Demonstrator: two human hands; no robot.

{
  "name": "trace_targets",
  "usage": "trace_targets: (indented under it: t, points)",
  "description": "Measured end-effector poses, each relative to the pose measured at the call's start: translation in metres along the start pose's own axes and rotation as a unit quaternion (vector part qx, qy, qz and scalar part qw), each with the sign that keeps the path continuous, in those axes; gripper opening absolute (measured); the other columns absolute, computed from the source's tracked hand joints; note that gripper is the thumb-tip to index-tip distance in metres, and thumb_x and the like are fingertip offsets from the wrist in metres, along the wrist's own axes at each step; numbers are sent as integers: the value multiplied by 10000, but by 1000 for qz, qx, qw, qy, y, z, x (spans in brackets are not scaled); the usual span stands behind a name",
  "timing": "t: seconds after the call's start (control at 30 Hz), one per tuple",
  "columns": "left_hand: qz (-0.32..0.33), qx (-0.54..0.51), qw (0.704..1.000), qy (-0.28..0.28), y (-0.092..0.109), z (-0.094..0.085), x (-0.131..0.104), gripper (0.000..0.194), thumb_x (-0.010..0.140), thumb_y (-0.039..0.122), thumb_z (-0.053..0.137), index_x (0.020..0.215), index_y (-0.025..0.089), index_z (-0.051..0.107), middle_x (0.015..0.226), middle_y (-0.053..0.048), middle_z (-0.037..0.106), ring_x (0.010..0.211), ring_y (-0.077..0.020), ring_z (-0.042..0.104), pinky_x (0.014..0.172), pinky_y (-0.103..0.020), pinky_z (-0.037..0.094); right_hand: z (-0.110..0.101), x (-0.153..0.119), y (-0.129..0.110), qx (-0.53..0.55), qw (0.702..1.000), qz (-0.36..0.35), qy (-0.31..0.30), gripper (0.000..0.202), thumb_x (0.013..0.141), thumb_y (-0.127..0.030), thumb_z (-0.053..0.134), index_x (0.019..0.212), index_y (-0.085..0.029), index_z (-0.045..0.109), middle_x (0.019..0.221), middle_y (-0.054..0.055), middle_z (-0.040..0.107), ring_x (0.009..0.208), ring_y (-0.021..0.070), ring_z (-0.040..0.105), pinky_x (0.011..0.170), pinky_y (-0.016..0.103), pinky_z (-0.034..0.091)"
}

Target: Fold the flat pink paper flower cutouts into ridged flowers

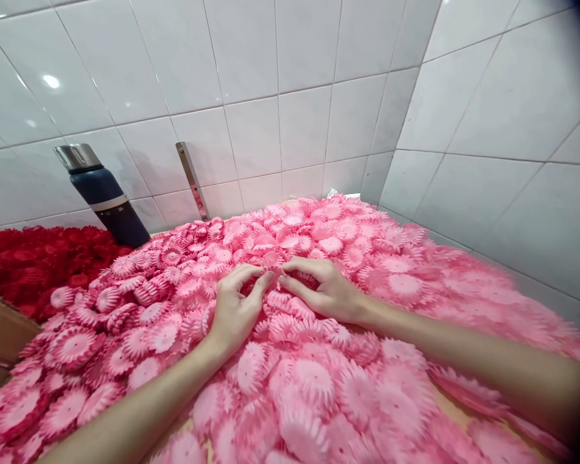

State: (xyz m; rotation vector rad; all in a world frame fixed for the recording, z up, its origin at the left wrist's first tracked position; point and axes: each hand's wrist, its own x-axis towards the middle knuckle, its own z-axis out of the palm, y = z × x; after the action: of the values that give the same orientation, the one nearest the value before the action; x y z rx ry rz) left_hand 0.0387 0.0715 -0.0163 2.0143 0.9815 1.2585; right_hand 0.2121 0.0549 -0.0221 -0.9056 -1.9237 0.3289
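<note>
A broad heap of pink fabric flower discs (pixel 312 380) with fringed petal edges covers the surface before me. Over its middle my left hand (pixel 234 309) is closed, thumb and forefinger pinching the left edge of a pink flower disc (pixel 272 260). From the other side my right hand (pixel 326 290) pinches the same disc, its thumb and forefinger near the left fingertips. The other fingers of both hands curl downward, partly hidden. Many discs around the hands show a small hole at the centre, and some lie stacked together.
Deep red petal pieces (pixel 33 258) are piled at the left. A dark blue bottle (pixel 109 200) with a steel cap stands behind them by the white tiled wall (pixel 304 122). A narrow metal strip (pixel 192 177) leans there too. Part of a cardboard box (pixel 2 328) shows at the left edge.
</note>
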Motion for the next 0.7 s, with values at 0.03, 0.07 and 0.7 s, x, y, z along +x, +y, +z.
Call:
trace_targets:
  t: [0.03, 0.07, 0.7]
  points:
    - [2, 3, 1000, 5, 1, 0, 0, 137, 831, 293, 605, 791, 174, 662, 807, -47, 682, 761, -178, 618, 717, -305, 489, 0, 0, 1, -3, 1000, 2, 7, 135, 872, -194, 510, 887, -175, 644, 749, 25, 659, 637, 125, 563, 631, 269, 463]
    - [5, 2, 1000, 10, 1, 0, 0, 129, 820, 300, 620, 809, 179, 661, 815, -45, 686, 767, -178, 623, 723, -305, 492, 0, 0, 1, -7, 1000, 4, 13, 133, 868, -188, 511, 877, -179, 643, 747, 22, 663, 637, 126, 565, 627, 268, 464]
    - [6, -20, 1000, 14, 3, -1, -1, 138, 793, 238, 650, 679, 174, 694, 738, -42, 651, 715, -166, 587, 640, -281, 463, -2, -3, -1, -4, 999, -37, -5, 135, 848, -217, 562, 942, -164, 642, 758, 36, 657, 643, 128, 572, 633, 274, 477]
